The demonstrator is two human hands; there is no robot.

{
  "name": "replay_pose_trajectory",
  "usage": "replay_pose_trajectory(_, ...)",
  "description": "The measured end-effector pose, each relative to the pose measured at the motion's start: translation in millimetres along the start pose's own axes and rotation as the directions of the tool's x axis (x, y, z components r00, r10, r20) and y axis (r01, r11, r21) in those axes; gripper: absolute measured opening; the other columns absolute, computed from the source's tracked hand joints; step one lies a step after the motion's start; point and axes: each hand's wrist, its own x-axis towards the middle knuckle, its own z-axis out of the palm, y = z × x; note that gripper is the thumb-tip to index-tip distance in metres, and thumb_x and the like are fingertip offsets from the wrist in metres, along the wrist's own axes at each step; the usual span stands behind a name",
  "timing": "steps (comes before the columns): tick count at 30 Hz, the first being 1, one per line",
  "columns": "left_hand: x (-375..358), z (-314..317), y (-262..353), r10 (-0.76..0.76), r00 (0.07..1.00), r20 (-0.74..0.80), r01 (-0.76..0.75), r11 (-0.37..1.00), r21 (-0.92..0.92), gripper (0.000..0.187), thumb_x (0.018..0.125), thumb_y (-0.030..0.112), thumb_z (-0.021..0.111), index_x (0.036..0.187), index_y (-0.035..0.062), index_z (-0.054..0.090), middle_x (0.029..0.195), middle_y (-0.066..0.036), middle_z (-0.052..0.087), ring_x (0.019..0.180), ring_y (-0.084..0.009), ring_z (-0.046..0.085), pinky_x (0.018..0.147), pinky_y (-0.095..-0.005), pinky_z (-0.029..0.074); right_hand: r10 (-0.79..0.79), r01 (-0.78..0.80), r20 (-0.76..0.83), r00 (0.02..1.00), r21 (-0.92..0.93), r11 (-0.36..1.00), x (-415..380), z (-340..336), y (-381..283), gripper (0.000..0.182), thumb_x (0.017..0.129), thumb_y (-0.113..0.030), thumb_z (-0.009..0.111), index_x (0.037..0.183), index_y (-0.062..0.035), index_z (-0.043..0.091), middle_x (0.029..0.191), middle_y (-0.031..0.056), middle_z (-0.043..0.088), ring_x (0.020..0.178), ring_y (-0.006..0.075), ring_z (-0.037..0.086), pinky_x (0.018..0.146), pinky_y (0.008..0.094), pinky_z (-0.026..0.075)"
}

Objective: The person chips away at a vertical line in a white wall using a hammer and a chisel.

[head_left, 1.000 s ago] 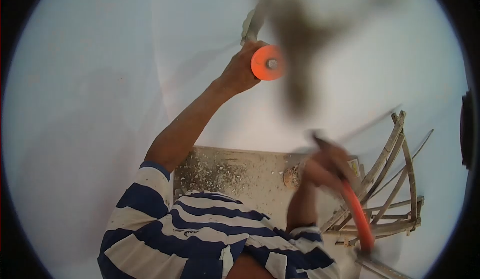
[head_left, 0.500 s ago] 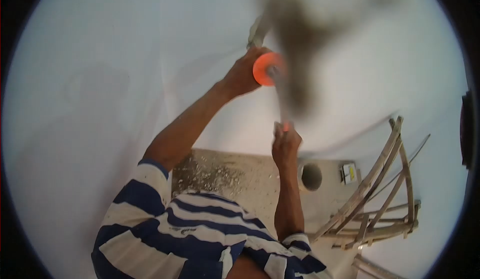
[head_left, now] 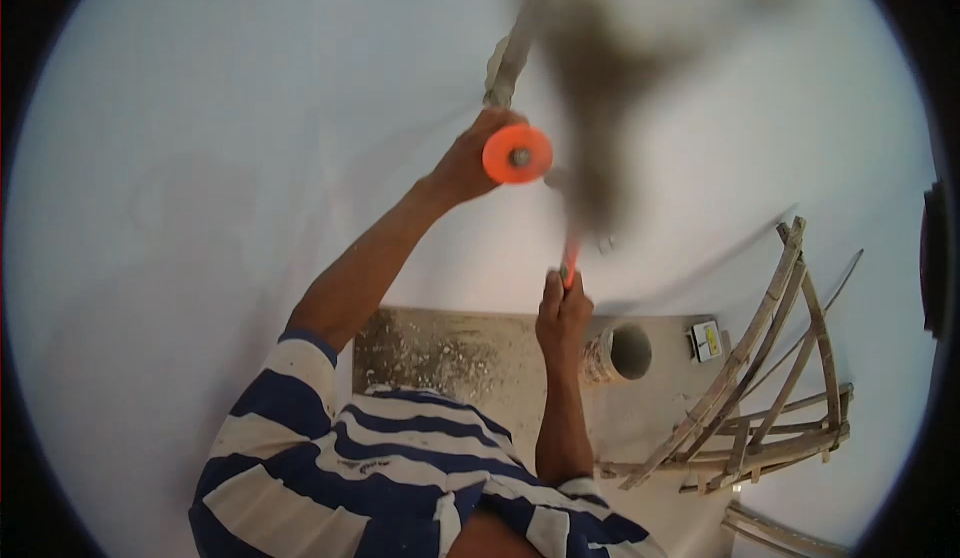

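Note:
My left hand (head_left: 470,163) is closed round a chisel, mostly hidden behind its round orange hand guard (head_left: 517,154); the metal end (head_left: 520,158) shows in the guard's centre. Just beyond this hand, a rough grey groove (head_left: 500,73) runs up the pale wall. My right hand (head_left: 565,308), lower and to the right, grips the orange handle of a hammer (head_left: 571,258). The hammer's head is apart from the chisel and partly hidden by a dark blur across the upper view.
A round bucket (head_left: 598,356) stands on the floor below, beside a small box (head_left: 705,341). At the right is a wooden pole frame (head_left: 745,368). Debris (head_left: 430,353) lies scattered on the floor. A dark object (head_left: 932,258) is at the far right edge.
The hammer has come away from the chisel end, and my right hand has moved slightly down. My left hand and the orange guard have shifted a little left and down, showing more of the groove.

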Motion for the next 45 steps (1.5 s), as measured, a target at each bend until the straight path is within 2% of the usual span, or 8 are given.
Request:
replay_pose_trajectory(17,8.9,14.2,-0.1,-0.067,0.998,0.02,0.07,0.982,-0.174,0.029,0.083,0.002,0.065,0.108,0.01,0.053,0.111,0.0,0.055,0.106,-0.0186,0.052,0.097,-0.0353,0.042,0.396,-0.313,-0.061,0.916,0.507,0.803,-53.5,-38.8,41.3,0.04,0.1,-0.04,0.046,0.073,-0.0101,0.039,0.055,-0.0046,0.035,0.043,0.0037,0.031,0.038,0.022,0.026)
replay_pose_trajectory(26,25.4,13.4,4.1,-0.084,0.996,-0.022,0.082,0.993,-0.09,0.038,0.08,0.01,0.07,0.115,0.0111,0.054,0.117,-0.004,0.052,0.109,-0.0246,0.052,0.095,-0.0381,0.046,-0.082,0.496,-0.721,0.688,0.383,0.779,45.8,-133.1,-107.4,0.059,0.093,-0.063,0.037,0.068,-0.01,0.045,0.054,0.0008,0.038,0.042,0.009,0.035,0.037,0.0211,0.029)
replay_pose_trajectory(32,44.9,15.7,17.8,-0.144,0.99,-0.002,0.143,0.987,0.078,0.035,0.082,0.004,0.064,0.115,0.006,0.053,0.114,-0.01,0.055,0.103,-0.0282,0.056,0.09,-0.0376,0.047,-0.589,0.598,-0.326,0.739,-0.086,0.797,49.2,-44.7,19.3,0.031,0.095,-0.032,0.039,0.076,-0.0095,0.047,0.062,-0.0001,0.045,0.052,0.0145,0.042,0.048,0.0277,0.038)
replay_pose_trajectory(34,37.2,13.8,17.3,-0.084,0.996,-0.004,0.085,0.996,0.042,0.035,0.082,0.005,0.063,0.116,0.0056,0.052,0.113,-0.011,0.055,0.101,-0.0297,0.057,0.087,-0.0378,0.048,-0.107,0.147,0.188,0.976,-0.214,0.966,42.5,-26.4,-15.7,0.02,0.096,-0.017,0.052,0.09,0.0016,0.055,0.061,0.016,0.052,0.053,0.0263,0.051,0.052,0.0367,0.042)
replay_pose_trajectory(37,51.9,1.3,17.3,-0.181,0.983,0.026,0.181,0.983,-0.014,0.031,0.081,0.012,0.067,0.11,0.0074,0.057,0.105,-0.009,0.059,0.104,-0.0295,0.053,0.085,-0.0405,0.047,-0.071,0.07,0.01,0.997,-0.347,0.935,37.5,-68.7,-32.0,0.028,0.096,-0.022,0.044,0.089,0.0029,0.055,0.059,0.0115,0.053,0.052,0.0228,0.052,0.048,0.0352,0.04)
replay_pose_trajectory(39,40.5,10.5,16.6,-0.191,0.982,0.015,0.19,0.981,0.034,0.036,0.082,0.012,0.066,0.115,0.0098,0.055,0.113,-0.007,0.056,0.109,-0.0284,0.051,0.09,-0.0397,0.047,-0.09,0.361,-0.464,0.881,0.539,0.761,51.0,-101.8,-85.2,0.038,0.096,-0.039,0.045,0.081,-0.0056,0.054,0.06,0.0014,0.047,0.048,0.0122,0.041,0.044,0.024,0.032)
replay_pose_trajectory(44,38.3,17.6,12.3,-0.136,0.991,-0.002,0.136,0.989,0.049,0.036,0.082,0.005,0.065,0.116,0.0062,0.053,0.113,-0.01,0.056,0.104,-0.0268,0.057,0.089,-0.0364,0.048,-0.205,0.89,-0.943,0.26,0.152,0.43,64.4,-100.2,-10.6,0.043,0.095,-0.046,0.049,0.069,-0.0126,0.041,0.054,-0.0027,0.034,0.046,0.0091,0.029,0.041,0.0231,0.026)
replay_pose_trajectory(45,40.6,16.6,14.3,-0.137,0.99,0.01,0.136,0.987,0.086,0.035,0.082,0.006,0.065,0.116,0.0063,0.053,0.114,-0.01,0.056,0.105,-0.0264,0.057,0.089,-0.0362,0.047,-0.327,0.459,-0.467,0.822,0.201,0.865,59.1,-63.8,-7.0,0.033,0.094,-0.029,0.052,0.071,-0.0064,0.044,0.055,0.0026,0.041,0.047,0.013,0.037,0.045,0.0275,0.032)
